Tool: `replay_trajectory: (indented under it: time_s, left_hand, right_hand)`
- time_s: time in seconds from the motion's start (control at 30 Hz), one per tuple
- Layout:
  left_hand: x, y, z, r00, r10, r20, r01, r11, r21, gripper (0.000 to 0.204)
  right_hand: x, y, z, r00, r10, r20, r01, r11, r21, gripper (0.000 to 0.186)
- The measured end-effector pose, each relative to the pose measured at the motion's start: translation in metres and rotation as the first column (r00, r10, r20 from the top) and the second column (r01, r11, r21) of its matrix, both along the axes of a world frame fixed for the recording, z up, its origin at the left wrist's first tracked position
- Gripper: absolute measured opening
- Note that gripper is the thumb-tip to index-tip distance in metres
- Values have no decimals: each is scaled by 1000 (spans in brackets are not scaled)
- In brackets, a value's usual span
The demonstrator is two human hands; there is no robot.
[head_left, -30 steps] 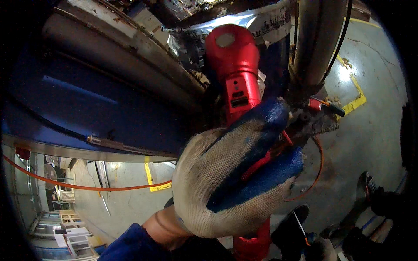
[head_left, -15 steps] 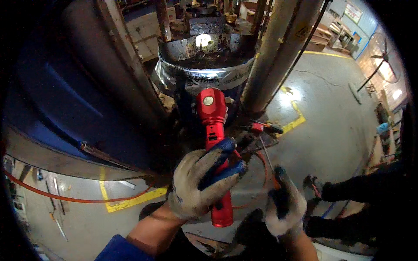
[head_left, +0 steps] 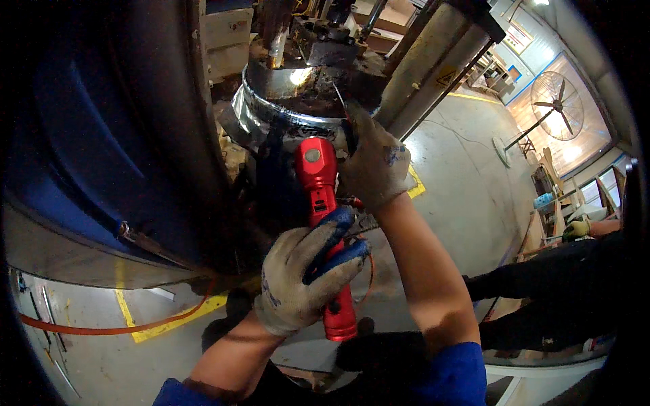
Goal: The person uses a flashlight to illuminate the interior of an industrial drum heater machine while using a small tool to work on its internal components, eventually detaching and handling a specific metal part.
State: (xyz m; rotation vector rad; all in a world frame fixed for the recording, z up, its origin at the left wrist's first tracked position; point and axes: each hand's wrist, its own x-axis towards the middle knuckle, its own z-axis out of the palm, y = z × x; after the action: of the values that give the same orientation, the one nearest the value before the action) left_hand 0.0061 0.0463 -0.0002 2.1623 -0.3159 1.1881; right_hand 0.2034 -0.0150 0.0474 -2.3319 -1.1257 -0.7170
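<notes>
My left hand (head_left: 294, 274), in a white glove with blue-coated fingers, is wrapped round a red flashlight (head_left: 315, 166). Its head points toward a dark, grimy drum-shaped vessel (head_left: 291, 120) with a metal rim and torn silvery wrapping. A bright spot of light falls on the vessel's inner wall. My gloved right hand (head_left: 376, 162) is at the vessel's near right rim, closed on a thin tool that looks like a screwdriver (head_left: 339, 96). Its metal shaft points up and left over the opening. The glove hides the handle, and what the tip touches is unclear.
A big blue curved machine body (head_left: 101, 149) fills the left. A thick metal column (head_left: 426, 68) rises right of the vessel. An orange hose (head_left: 101, 330) crosses the lower left. A standing fan (head_left: 556, 105) is at far right, with another person's gloved hand (head_left: 577, 230) below.
My right hand has risen from low on the right to the vessel's rim, carrying the screwdriver-like tool. My left hand still holds the flashlight. The view has shifted.
</notes>
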Motion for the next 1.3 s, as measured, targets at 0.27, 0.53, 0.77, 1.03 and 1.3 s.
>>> replay_trajectory:
  time_s: [0.27, 0.53, 0.77, 1.03, 1.3]
  left_hand:
    - [-5, 8, 5, 998, 52, 23, -52, 999, 12, 52]
    - [-11, 11, 5, 998, 60, -1, -60, 998, 22, 53]
    - [-9, 9, 2, 998, 53, 34, -53, 998, 18, 53]
    - [-7, 8, -1, 999, 34, 22, -34, 999, 0, 55]
    - [-8, 2, 3, 1000, 23, -8, -23, 1000, 4, 53]
  right_hand:
    - [15, 30, 2, 994, -86, 72, 96, 985, -146, 36]
    - [42, 67, 14, 977, -179, -112, 157, 971, -183, 35]
    - [62, 10, 61, 961, 72, -268, -109, 986, -125, 35]
    - [26, -40, 45, 912, 91, -400, -74, 996, 58, 33]
    - [19, 6, 39, 986, -82, -143, 69, 993, -99, 31]
